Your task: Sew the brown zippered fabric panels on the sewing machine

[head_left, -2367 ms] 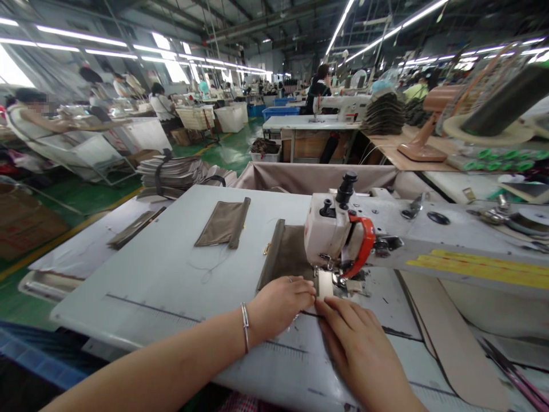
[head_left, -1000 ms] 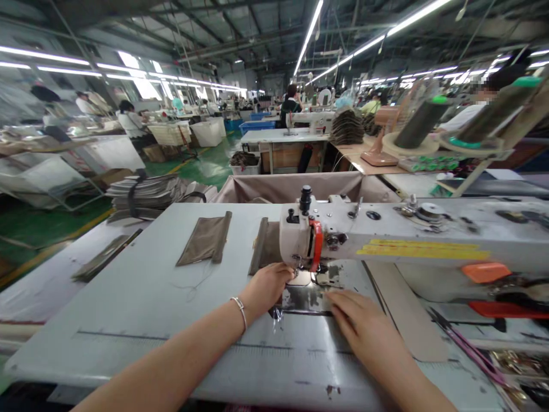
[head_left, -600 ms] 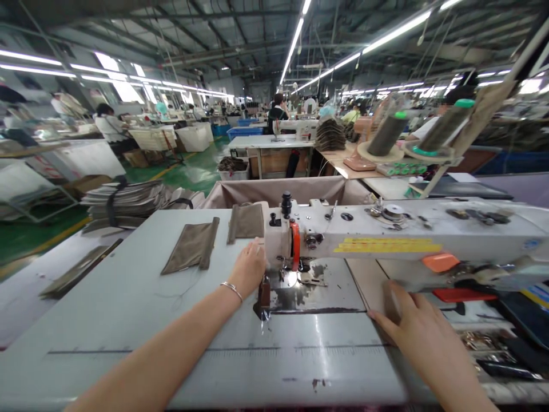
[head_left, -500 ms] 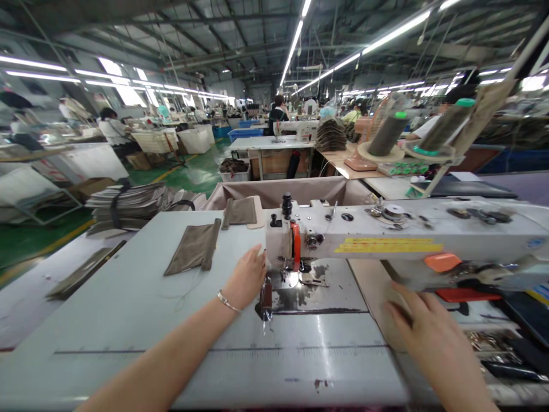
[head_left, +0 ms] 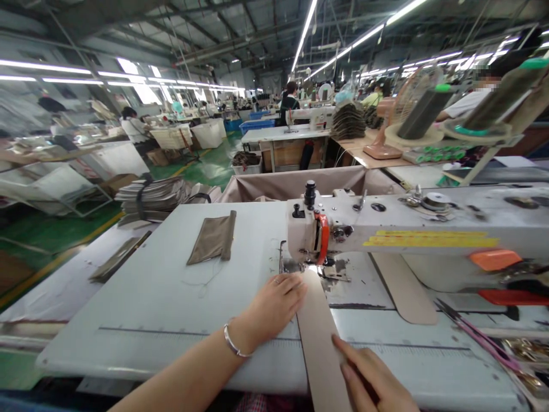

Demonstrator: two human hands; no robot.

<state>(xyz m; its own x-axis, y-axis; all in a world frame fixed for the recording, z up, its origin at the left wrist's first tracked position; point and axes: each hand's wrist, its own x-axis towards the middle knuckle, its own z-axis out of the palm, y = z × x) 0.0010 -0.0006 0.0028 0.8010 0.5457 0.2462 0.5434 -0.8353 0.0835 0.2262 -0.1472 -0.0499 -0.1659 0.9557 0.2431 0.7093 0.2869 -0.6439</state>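
A long beige strip (head_left: 319, 332) with a rounded end lies on the white sewing machine table, its tip just in front of the needle area (head_left: 317, 266). My left hand (head_left: 277, 303), with a silver bangle at the wrist, has its fingers closed at the strip's left edge near that tip. Along the right edge, close to the table's front, my right hand (head_left: 364, 372) grips the strip between thumb and fingers. Another beige piece (head_left: 412, 292) with a rounded end lies under the machine arm. A brown fabric piece (head_left: 212, 239) rests flat to the left, loose thread beside it.
The sewing machine (head_left: 407, 220) spans the right side. Pink-handled scissors (head_left: 480, 337) lie at the right, beside small metal parts (head_left: 532, 349). A tied stack of pieces (head_left: 148, 197) stands at the left. Thread cones (head_left: 424, 111) and a fan (head_left: 386, 131) are behind the machine.
My right hand has brought a beige strip from the right to the front of the needle. My left hand has come nearer, onto the strip. The brown piece on beige behind the machine head is gone from view.
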